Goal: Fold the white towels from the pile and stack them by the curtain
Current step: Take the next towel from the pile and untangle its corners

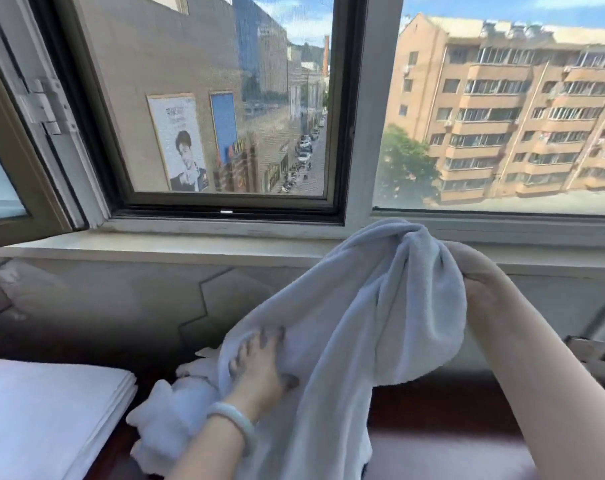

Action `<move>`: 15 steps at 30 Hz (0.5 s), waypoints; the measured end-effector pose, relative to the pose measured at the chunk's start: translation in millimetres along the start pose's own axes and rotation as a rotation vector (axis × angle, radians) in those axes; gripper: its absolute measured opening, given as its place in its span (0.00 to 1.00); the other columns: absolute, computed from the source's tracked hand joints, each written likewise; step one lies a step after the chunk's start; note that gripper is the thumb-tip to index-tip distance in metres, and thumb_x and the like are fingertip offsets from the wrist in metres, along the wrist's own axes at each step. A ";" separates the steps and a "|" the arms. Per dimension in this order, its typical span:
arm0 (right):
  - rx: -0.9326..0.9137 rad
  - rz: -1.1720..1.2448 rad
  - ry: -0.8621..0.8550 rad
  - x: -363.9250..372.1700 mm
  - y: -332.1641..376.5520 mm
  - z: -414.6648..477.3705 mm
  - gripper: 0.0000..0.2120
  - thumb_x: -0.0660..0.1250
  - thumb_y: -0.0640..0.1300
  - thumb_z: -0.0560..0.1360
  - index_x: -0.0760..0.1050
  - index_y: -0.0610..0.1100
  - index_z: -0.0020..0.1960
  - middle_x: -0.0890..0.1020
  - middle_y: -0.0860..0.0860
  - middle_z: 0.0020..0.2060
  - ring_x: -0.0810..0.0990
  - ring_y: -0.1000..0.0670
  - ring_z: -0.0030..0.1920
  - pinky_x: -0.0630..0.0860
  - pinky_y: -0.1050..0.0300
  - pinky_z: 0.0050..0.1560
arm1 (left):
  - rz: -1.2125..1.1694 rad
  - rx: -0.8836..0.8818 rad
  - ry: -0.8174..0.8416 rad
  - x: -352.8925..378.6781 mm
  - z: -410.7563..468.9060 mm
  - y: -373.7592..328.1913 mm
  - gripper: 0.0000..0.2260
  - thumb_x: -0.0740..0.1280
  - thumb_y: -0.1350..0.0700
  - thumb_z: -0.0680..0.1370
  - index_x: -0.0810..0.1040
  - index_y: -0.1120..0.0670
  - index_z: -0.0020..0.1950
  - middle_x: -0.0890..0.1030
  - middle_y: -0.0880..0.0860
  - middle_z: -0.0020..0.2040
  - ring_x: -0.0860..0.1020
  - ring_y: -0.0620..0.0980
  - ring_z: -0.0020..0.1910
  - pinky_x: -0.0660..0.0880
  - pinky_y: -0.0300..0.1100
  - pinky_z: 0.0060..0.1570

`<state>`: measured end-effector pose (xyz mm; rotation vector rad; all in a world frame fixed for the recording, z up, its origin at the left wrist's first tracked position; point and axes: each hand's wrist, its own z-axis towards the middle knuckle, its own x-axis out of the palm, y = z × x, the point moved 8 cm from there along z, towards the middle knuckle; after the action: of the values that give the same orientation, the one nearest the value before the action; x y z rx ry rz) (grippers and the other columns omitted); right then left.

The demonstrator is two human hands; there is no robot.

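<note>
A white towel hangs bunched in the air in front of the window sill. My right hand grips its gathered top end, held up high at the right. My left hand lies lower on the towel's left side with fingers spread flat against the cloth; a pale bangle is on that wrist. Below the left hand lies a crumpled white towel on the dark surface. A stack of folded white towels sits at the lower left.
A window sill runs across just behind the towel, with an open window sash swung in at the left. A dark reddish surface lies under my right arm. The wall below the sill has grey panels.
</note>
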<state>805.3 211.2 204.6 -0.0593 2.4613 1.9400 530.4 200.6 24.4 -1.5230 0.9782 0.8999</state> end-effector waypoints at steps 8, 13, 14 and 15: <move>-0.102 0.419 -0.212 -125.1 11.5 -66.5 0.10 0.63 0.40 0.79 0.76 0.38 0.42 0.79 0.49 0.25 0.78 0.55 0.24 0.76 0.65 0.25 | -0.881 0.369 -0.020 -57.1 -17.7 -152.6 0.05 0.60 0.56 0.70 0.76 0.52 0.39 0.77 0.54 0.34 0.72 0.50 0.36 0.67 0.46 0.38; -0.099 0.463 -0.331 -201.9 -10.0 -102.5 0.10 0.67 0.43 0.76 0.79 0.37 0.40 0.82 0.46 0.29 0.82 0.51 0.27 0.77 0.61 0.25 | -1.377 0.462 0.332 -48.9 -56.1 -262.7 0.09 0.62 0.64 0.80 0.75 0.57 0.41 0.79 0.55 0.34 0.77 0.48 0.30 0.74 0.38 0.28; -0.088 0.477 -0.340 -215.9 -18.3 -106.9 0.10 0.68 0.44 0.76 0.80 0.37 0.41 0.83 0.45 0.31 0.82 0.50 0.29 0.78 0.59 0.27 | -1.406 0.455 0.386 -40.5 -60.0 -276.7 0.10 0.62 0.63 0.80 0.76 0.56 0.39 0.81 0.55 0.35 0.78 0.48 0.31 0.75 0.38 0.29; -0.059 0.477 -0.349 -227.1 -29.2 -109.8 0.10 0.68 0.45 0.76 0.80 0.37 0.44 0.83 0.44 0.33 0.83 0.48 0.31 0.79 0.58 0.29 | -1.391 0.437 0.429 -28.5 -62.9 -287.1 0.11 0.62 0.63 0.80 0.77 0.56 0.39 0.81 0.55 0.36 0.79 0.49 0.32 0.76 0.39 0.30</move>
<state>1035.2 103.3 208.4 0.8611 2.3250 1.9531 787.8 170.5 166.0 -1.5542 0.1644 -0.6014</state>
